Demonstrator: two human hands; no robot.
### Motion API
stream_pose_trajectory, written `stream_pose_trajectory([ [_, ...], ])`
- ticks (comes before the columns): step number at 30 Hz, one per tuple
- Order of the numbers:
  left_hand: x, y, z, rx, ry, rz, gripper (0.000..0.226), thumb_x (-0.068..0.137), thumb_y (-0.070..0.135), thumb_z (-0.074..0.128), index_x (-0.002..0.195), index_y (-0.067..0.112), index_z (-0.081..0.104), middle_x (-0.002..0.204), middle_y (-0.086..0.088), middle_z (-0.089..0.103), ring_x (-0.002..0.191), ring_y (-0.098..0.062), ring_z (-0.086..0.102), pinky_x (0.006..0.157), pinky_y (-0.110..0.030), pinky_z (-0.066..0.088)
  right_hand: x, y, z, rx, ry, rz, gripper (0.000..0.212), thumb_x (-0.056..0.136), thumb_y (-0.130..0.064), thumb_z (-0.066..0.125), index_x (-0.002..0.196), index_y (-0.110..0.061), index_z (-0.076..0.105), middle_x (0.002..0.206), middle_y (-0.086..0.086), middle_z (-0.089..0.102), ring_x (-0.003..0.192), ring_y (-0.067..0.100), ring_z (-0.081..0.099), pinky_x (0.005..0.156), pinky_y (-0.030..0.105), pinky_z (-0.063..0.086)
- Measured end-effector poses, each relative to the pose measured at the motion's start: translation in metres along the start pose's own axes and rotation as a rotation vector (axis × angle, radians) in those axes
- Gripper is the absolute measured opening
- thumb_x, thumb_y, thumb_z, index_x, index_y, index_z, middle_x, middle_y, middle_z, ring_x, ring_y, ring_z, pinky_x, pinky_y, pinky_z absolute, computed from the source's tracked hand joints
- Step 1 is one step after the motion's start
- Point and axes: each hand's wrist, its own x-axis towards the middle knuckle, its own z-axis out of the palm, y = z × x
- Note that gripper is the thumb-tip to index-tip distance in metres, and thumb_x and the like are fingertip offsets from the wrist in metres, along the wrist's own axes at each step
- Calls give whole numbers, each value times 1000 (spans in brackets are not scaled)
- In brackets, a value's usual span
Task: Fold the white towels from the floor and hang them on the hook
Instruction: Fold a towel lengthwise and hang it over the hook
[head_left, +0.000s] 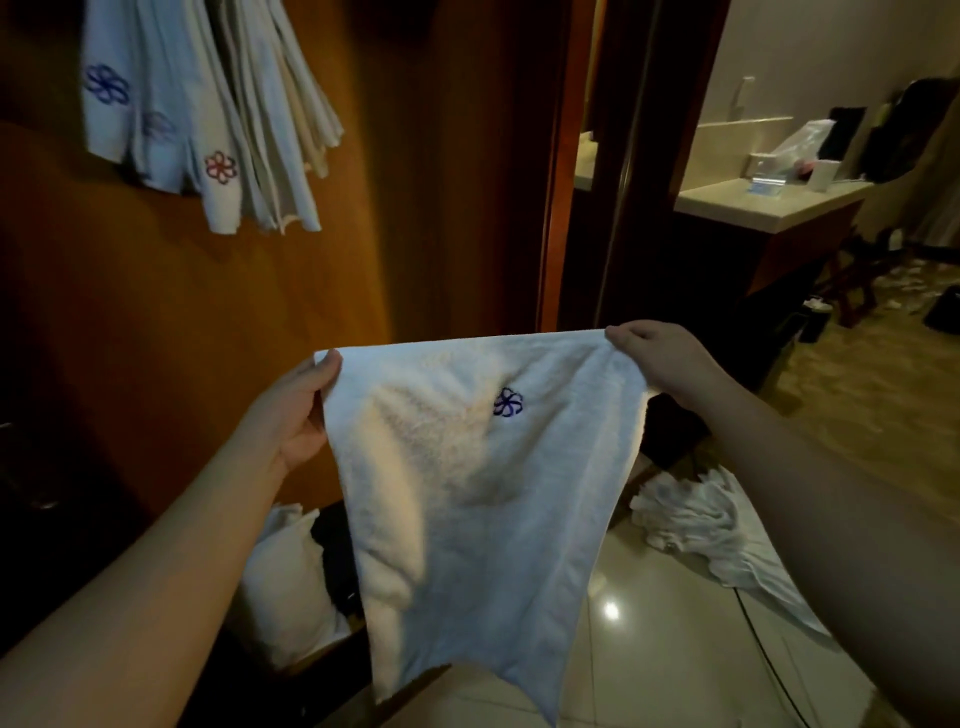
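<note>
Head view: left hand (296, 410) and right hand (670, 364) pinch white, flower-embroidered towel (467, 493) spread.

A glossy pale tiled floor (675, 639) carries a crumpled heap of white towels (706, 525) at the right. Another white bundle (280, 582) sits low at the left beside something dark. Farther back, small white scraps (904, 280) litter the floor near a wooden stool (857, 275).

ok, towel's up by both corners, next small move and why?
Probably bring the left hand and right hand together, folding the towel in half. It hangs spread open, unfolded, each hand pinching a top corner, while the hanging towels are already folded.
</note>
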Motion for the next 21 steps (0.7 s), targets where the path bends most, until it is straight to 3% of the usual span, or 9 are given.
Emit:
stream_pose_trajectory([
  [4, -8, 0, 6, -84, 122, -24, 15, 97, 23, 64, 108, 13, 66, 86, -5, 76, 76, -18, 75, 61, -33, 59, -11, -7, 12, 4, -119, 41, 27, 96, -58, 55, 90, -36, 71, 94, -11, 70, 89, 12, 67, 70, 29, 51],
  [6, -14, -3, 12, -123, 171, -32, 17, 96, 23, 66, 109, 12, 65, 83, -5, 77, 76, -17, 75, 62, -32, 60, -19, -10, 20, 91, -200, 37, 23, 97, -51, 58, 100, -33, 72, 100, -5, 72, 95, 17, 70, 81, 39, 58],
  [9, -30, -13, 28, -138, 186, -23, 21, 96, 23, 66, 114, 11, 65, 91, -6, 78, 82, -20, 76, 64, -32, 61, -37, -22, 33, 305, -329, 13, 26, 101, -37, 60, 127, -36, 64, 117, -9, 66, 96, 2, 70, 80, 26, 59],
  [11, -43, -19, 41, -137, 188, -16, 25, 95, 24, 66, 118, 12, 66, 100, -8, 78, 88, -23, 76, 66, -34, 61, -52, -34, 45, 471, -393, 20, 24, 102, -29, 61, 121, -43, 66, 120, 1, 69, 93, 5, 73, 77, 27, 61],
  [13, -55, -24, 56, -137, 178, 6, 26, 94, 25, 67, 117, 13, 67, 100, -5, 78, 89, -22, 76, 66, -34, 61, -64, -44, 57, 537, -430, -19, 24, 103, -24, 57, 109, -39, 75, 94, 6, 75, 78, 9, 69, 71, 31, 62],
  [15, -67, -28, 68, -82, 139, 27, 25, 94, 29, 67, 116, 16, 69, 101, -2, 78, 91, -20, 75, 72, -35, 61, -78, -56, 65, 554, -469, -89, 31, 104, -23, 53, 99, -39, 78, 65, -9, 65, 58, 2, 57, 52, 18, 49],
  [16, -72, -29, 73, -50, 113, 30, 25, 95, 31, 67, 116, 18, 69, 101, -1, 78, 92, -20, 75, 75, -37, 61, -82, -61, 68, 521, -483, -130, 31, 105, -24, 52, 97, -41, 77, 64, -13, 63, 56, 1, 56, 52, 15, 45],
  [18, -81, -29, 81, 0, 56, 31, 27, 95, 36, 65, 115, 19, 69, 101, 0, 77, 92, -19, 75, 74, -36, 61, -89, -70, 70, 364, -497, -233, 28, 103, -30, 54, 99, -51, 73, 80, -19, 70, 67, -2, 63, 64, 16, 48],
  [21, -91, -26, 90, 80, -40, 83, 34, 92, 41, 63, 116, 17, 69, 104, -5, 77, 94, -23, 74, 71, -33, 59, -94, -81, 65, 184, -535, -332, 35, 97, -29, 63, 107, -62, 60, 106, -31, 69, 101, -11, 64, 86, 16, 46],
])
